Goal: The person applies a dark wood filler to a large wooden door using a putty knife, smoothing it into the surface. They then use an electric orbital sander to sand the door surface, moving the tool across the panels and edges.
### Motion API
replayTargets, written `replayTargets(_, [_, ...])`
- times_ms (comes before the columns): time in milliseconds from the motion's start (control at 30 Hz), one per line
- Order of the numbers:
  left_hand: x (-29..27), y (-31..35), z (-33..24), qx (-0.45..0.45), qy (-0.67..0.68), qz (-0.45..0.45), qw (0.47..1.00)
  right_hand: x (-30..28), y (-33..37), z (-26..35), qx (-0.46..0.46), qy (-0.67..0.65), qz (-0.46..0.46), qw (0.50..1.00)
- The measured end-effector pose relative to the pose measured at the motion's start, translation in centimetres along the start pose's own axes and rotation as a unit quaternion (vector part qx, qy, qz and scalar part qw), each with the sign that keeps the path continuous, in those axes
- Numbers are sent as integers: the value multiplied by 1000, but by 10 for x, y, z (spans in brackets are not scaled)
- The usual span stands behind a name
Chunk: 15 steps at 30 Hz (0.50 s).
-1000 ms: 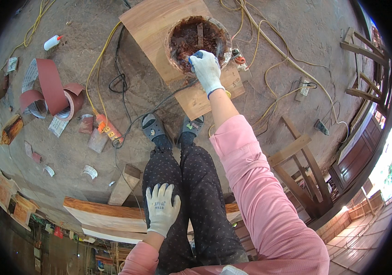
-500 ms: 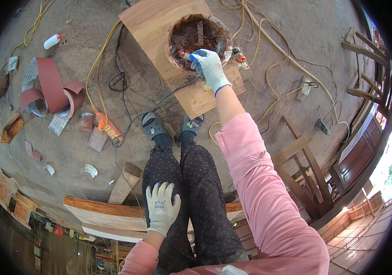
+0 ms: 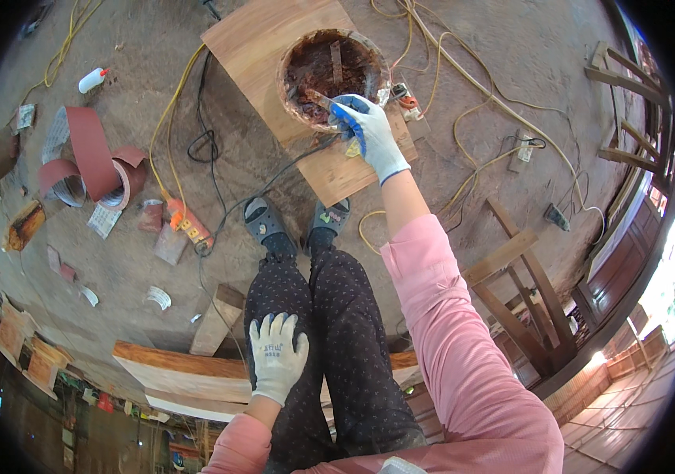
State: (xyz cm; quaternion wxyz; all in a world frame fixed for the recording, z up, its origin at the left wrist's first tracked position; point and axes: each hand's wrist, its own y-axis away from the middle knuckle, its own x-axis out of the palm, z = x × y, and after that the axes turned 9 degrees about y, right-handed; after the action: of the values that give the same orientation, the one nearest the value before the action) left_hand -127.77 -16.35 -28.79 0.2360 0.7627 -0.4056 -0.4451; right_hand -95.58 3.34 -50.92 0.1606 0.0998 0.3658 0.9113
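Note:
My right hand point(image 3: 370, 133), in a white glove with a blue palm, pinches a flat stick point(image 3: 319, 99) over the near rim of a round pot point(image 3: 281, 83). Dark reddish-brown paste point(image 3: 313, 67) lines and fills the pot. A second flat strip point(image 3: 336, 62) stands in the paste toward the far side. The pot rests on a wooden board point(image 3: 246, 51) on the floor. Palm down on my left thigh, my left hand point(image 3: 278, 355) wears the same kind of glove; its fingers are spread and it holds nothing.
At the left lie curled red sandpaper point(image 3: 92, 154), a white bottle point(image 3: 92, 80) and an orange power strip point(image 3: 187, 221). Yellow and black cables point(image 3: 204, 130) cross the floor. I sit on a wooden plank point(image 3: 179, 363); a wooden frame point(image 3: 523, 284) stands at my right.
My right hand has shifted slightly down and right, toward me, and more of the stick shows beyond the fingers. My left hand stays on the thigh.

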Motion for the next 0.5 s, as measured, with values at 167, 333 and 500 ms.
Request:
replayTargets(167, [-4,-4,-3,6,-18,4,1000,-16,3,-4,-42,91,-33,994])
replayTargets(333, [-1,-3,-4,13,-27,1,1000,-10,-17,-9,-177,515,-154,825])
replayTargets(500, [0,-3,0,13,-30,7,999,-4,-44,-6,-156,633,-155,742])
